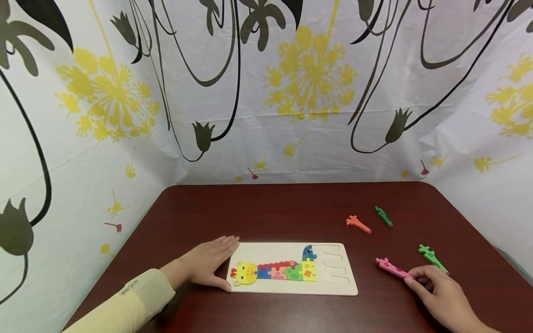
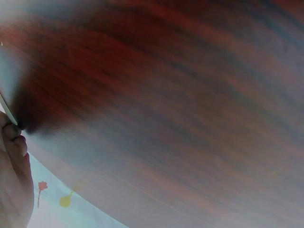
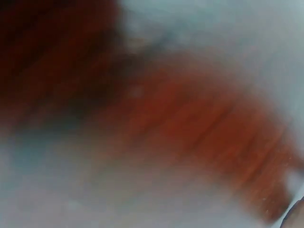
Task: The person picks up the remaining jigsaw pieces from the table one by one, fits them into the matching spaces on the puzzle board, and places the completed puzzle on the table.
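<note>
1. Pink puzzle piece (image 1: 391, 268), head view: it is at the right of the board (image 1: 270, 252), well apart from it, with its right end between the thumb and fingers of the right hand (image 1: 443, 291). The knobbed end points away, toward the upper left; whether the piece is clear of the table (image 1: 291, 208) or touching it I cannot tell. It looks like painted wood or firm foam, so I would judge it light and stiff, perhaps a little slick on its face. The narrow knobs seem the weakest part. The plain end, pinched across its long edges, looks the best place to hold it, leaving the knobs free.

2. Head view, the rest: the left hand (image 1: 214, 261) lies flat with fingers straight at the board's left edge, gripping nothing; the two hands are well apart. The board looks thin, flat and rigid, likely quick to slide on the glossy table, so a palm on its margin should steady it. The light green piece (image 1: 433, 258) lies just beyond the right hand.

3. Left wrist view: the left hand shows at the lower left, fingertips by a thin pale strip (image 2: 8, 110), probably the board's edge. The pink piece is not visible.

4. Right wrist view: badly blurred; neither grip nor piece can be made out.
</note>
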A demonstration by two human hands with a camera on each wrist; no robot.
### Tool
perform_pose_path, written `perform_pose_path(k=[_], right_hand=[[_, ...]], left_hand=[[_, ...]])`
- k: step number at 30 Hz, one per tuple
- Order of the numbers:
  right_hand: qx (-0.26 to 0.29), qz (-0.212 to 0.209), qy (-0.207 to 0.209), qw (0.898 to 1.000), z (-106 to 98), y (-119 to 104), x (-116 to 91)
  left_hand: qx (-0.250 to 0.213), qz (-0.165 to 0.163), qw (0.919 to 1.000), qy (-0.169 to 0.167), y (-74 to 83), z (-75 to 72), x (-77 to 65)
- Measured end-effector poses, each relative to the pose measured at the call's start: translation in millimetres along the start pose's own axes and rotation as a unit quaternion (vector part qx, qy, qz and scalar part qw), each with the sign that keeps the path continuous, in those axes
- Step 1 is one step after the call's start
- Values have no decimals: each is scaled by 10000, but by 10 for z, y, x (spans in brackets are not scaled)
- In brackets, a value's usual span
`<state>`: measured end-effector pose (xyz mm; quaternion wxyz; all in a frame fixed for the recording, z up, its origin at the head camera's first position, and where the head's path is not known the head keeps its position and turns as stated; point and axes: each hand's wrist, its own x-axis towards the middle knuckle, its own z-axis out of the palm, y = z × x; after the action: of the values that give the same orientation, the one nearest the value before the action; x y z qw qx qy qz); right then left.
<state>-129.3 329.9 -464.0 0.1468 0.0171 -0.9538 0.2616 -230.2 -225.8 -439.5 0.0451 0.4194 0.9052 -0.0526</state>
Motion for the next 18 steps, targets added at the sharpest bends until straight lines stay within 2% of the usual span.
perform_pose_path(k=[6,18], right_hand=[[81,-267,423,9987,18,-38,29],[214,-704,658,9951,28,-125,142]], left_hand=[[4,-2,10000,-7,6,-8,0],[11,7,10000,-27,1,-9,2]])
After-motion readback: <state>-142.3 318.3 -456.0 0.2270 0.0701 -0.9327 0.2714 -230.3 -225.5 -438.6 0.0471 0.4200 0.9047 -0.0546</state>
